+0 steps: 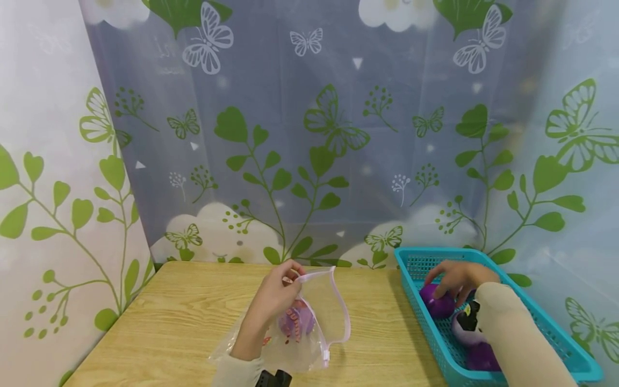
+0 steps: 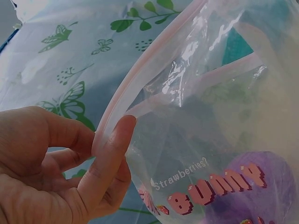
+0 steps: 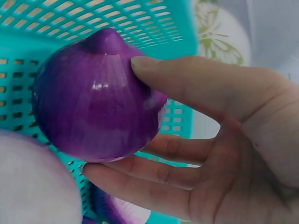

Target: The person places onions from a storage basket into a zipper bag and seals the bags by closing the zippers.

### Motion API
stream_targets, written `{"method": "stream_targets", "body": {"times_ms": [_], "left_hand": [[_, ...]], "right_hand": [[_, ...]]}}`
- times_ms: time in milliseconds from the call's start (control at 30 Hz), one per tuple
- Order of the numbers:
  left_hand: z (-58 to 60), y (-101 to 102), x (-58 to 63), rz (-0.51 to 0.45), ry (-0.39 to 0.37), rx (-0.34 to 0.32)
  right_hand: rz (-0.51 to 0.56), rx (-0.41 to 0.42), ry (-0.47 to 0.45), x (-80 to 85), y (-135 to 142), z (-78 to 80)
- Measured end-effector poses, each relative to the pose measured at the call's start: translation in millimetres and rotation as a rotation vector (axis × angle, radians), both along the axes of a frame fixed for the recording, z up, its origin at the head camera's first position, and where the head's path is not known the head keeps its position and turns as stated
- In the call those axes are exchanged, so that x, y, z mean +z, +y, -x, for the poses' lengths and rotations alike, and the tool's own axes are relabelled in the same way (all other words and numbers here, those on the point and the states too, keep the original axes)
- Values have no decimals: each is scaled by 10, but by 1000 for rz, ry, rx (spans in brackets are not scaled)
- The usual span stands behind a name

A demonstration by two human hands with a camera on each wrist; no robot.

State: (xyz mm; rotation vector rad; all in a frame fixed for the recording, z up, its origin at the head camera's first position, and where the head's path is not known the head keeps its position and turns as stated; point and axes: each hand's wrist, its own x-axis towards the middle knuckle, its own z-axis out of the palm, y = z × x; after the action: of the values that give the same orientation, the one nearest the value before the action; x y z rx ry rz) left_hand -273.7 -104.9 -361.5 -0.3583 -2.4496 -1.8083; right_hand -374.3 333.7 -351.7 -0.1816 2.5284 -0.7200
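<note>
My left hand (image 1: 271,298) pinches the pink-edged mouth of a clear zip bag (image 1: 333,317) between thumb and fingers. The bag's mouth gapes to the right, and its printed lettering shows in the left wrist view. Inside the bag lies a purple onion (image 1: 304,321), seen through the plastic. Over at the basket, my right hand (image 1: 456,277) grips a glossy dark purple onion (image 3: 98,102), thumb near its pointed top and fingers beneath and behind it. A paler onion (image 1: 465,332) and another purple onion (image 1: 483,357) lie nearer to me in the basket, partly covered by my right arm.
The turquoise perforated basket (image 1: 435,251) stands at the right of the wooden table (image 1: 193,301). Behind the table hangs a sheet (image 1: 285,188) printed with leaves and butterflies, with similar sheets at both sides.
</note>
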Motion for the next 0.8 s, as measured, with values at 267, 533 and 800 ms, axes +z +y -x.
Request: {"method": "stream_targets", "body": {"times_ms": [267,533,800], "left_hand": [[-12,5,10,-4,-4,7],[-12,9,12,-13,-5,1],[-12,3,6,-14,-4,-7]], "right_hand": [[69,15,-9,139,62,6],[108,39,8,353,42,-70],[123,85,48,549,-11,-121]]}}
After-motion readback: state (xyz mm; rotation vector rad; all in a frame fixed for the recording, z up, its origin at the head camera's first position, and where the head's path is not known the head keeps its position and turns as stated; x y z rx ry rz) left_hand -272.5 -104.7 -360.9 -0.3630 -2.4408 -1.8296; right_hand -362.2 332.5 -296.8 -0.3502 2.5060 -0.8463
